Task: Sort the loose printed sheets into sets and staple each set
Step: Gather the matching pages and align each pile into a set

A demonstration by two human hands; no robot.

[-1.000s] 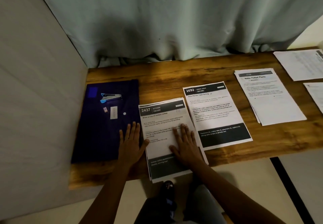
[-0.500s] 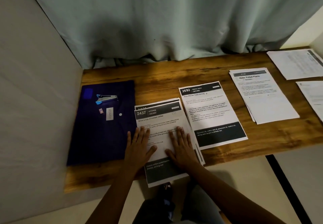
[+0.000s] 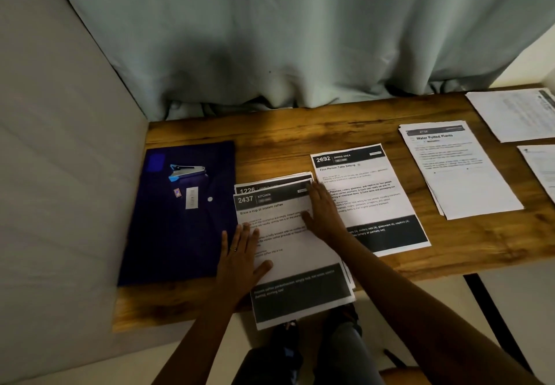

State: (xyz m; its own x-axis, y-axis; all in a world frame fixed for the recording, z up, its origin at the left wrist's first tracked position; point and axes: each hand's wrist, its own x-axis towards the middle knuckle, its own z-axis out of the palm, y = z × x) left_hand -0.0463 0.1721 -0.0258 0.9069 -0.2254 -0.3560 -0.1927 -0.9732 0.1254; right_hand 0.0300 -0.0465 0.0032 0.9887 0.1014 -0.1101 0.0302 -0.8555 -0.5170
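Pressing flat on the 2437 sheet (image 3: 282, 234), both hands show straight, spread fingers and grip nothing; this sheet tops a small stack whose long axis runs away from the person, its near end hanging over the near edge of the desk (image 3: 270, 144); the left hand (image 3: 240, 252) lies half on the sheet's left margin and half on the blue folder (image 3: 180, 234) beside it, thumb splayed inward onto the paper; the right hand (image 3: 322, 213) lies farther up along the sheet's right edge, its fingertips reaching the far right corner; just beyond the far edge of the top sheet, left of those fingertips, the header of the 1226 sheet (image 3: 247, 189) peeks out, so the stack is fanned rather than square, and that offset is what the next move probably turns on; the right hand looks the better placed to draw the top sheet clear; directly right of it, touching or slightly under the forearm, sits the 2692 sheet (image 3: 369, 192), its long axis roughly parallel; the stapler (image 3: 187, 170) rests on the folder beyond and left of the left hand, which is the nearer one; well to the right lie the Water Potted Plants pile (image 3: 459, 174) and two further sheets (image 3: 516, 117).
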